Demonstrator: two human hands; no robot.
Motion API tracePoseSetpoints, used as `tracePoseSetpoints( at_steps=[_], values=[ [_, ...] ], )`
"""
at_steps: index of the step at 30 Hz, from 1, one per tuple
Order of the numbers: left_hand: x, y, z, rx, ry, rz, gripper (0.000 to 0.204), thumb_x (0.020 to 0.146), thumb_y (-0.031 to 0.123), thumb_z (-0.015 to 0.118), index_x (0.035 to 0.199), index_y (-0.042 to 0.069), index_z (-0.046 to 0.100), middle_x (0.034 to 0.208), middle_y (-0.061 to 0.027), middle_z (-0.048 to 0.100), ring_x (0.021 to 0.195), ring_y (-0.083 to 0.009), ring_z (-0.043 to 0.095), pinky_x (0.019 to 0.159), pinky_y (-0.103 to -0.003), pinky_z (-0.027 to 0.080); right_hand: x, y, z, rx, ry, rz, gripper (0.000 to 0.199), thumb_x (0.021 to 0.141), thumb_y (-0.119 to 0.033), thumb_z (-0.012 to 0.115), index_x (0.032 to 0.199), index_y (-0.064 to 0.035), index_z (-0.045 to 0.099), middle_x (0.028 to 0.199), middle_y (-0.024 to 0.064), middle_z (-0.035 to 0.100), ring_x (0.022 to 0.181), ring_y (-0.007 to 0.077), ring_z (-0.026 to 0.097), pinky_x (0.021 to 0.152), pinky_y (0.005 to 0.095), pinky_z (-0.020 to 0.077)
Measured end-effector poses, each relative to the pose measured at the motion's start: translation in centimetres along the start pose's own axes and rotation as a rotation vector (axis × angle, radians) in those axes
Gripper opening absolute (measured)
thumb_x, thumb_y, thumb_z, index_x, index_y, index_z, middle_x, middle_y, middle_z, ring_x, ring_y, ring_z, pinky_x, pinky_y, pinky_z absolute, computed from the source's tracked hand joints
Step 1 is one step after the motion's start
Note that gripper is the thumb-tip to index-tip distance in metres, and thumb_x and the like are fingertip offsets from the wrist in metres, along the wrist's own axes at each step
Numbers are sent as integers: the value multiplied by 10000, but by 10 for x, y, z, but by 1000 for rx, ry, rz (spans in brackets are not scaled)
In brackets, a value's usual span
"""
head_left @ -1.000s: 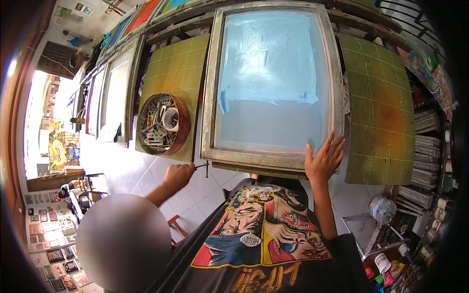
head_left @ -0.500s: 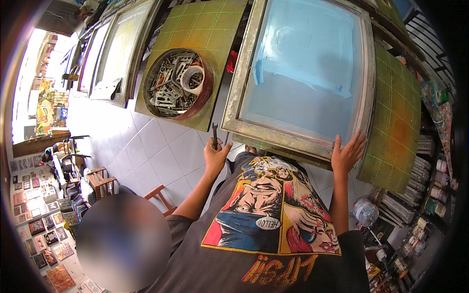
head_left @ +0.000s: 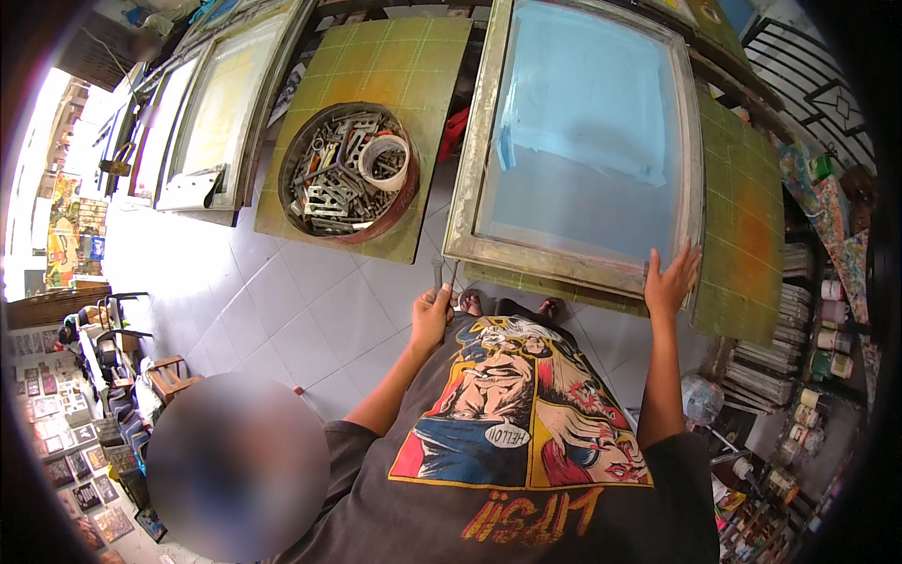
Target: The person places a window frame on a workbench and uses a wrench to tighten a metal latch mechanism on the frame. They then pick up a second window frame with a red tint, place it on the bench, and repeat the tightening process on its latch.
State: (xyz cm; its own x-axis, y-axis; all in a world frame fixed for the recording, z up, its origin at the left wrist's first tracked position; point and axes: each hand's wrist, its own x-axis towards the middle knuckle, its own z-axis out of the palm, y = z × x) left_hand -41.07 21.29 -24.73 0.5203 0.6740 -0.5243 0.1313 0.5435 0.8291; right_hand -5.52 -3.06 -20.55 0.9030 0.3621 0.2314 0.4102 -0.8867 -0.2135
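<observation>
My left hand (head_left: 431,318) is closed around an open-end wrench (head_left: 438,274), whose upper end sticks up past the fingers. A thin metal rod (head_left: 455,272) also rises beside the wrench, apparently from the same grip. This hand hovers over the floor, just off the near left corner of a framed printing screen (head_left: 554,267) with blue mesh. At the screen's near right corner, my right hand (head_left: 668,282) lies with fingers stretched out and touching the frame's edge; it holds nothing.
A round tub (head_left: 383,226) of loose tools and hardware, with a white cup (head_left: 395,152) in it, sits on a green-yellow board (head_left: 427,89) to the left. Another such board (head_left: 742,235) lies right of the screen. Stacked frames and jars (head_left: 832,340) line the right side.
My left hand has come slightly right and nearer to me with the wrench, which now stands beside the thin rod. My right hand stays on the frame's corner. The view has shifted a little.
</observation>
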Motion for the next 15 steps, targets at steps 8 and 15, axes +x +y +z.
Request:
tracePoseSetpoints(
  at_steps=[8,15],
  values=[
    [-6,13,1,-68,-102,-17,260,956,248,578,828,22,582,600,7,531,452,-55,392,424,-227,285,-4,-9,-22,169,42,-18,776,916,-417,569,1493,-59,194,1532,242,184,1418,395,192,1130,508,180],
    [-7,11,-12,-31,-120,-51,342,975,268,538,773,-3,587,556,-10,495,427,-77,371,418,-240,270,-39,-118,-252,1050,428,-559,396,947,-302,505,1189,11,510,1272,174,494,1170,280,488,1005,399,386]
  ],
)
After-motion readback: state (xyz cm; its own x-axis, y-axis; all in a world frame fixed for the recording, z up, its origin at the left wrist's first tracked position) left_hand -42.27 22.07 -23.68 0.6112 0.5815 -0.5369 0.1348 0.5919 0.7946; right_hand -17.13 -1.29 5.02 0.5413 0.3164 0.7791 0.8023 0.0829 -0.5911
